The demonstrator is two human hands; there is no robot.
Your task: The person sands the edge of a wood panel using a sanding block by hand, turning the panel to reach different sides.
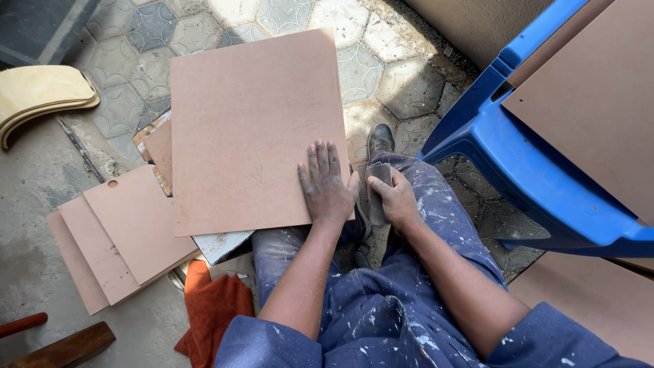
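— Brown board (252, 129), big and flat: we are keeping it down on our lap and knees with our left hand (325, 187). That hand is lying open, fingers spread, palm pressing on the near right corner of the board. It is not gripping anything, just pushing down.

— And our right hand (394, 199)?

— It is curled around a small grey block (379, 178), right beside the board's right edge. We think it is a sanding block, so we are judging that we are smoothing that edge.

— What are we needing to do next, then?

— We are guessing the block has to slide along the edge while the left hand is pressing hard, so the board is not wobbling.

— How many boards are we seeing?

— We are counting one on our lap. On the floor to the left, three smaller boards (119, 238) are lying in a fan, one on top of another, and the top one has a little round hole. More bits are hiding under the big board, so we cannot count those. One blue plastic chair (545, 184) is standing at our right with another board resting on it. One orange cloth (211, 307) is lying by our left leg. One block, two hands.
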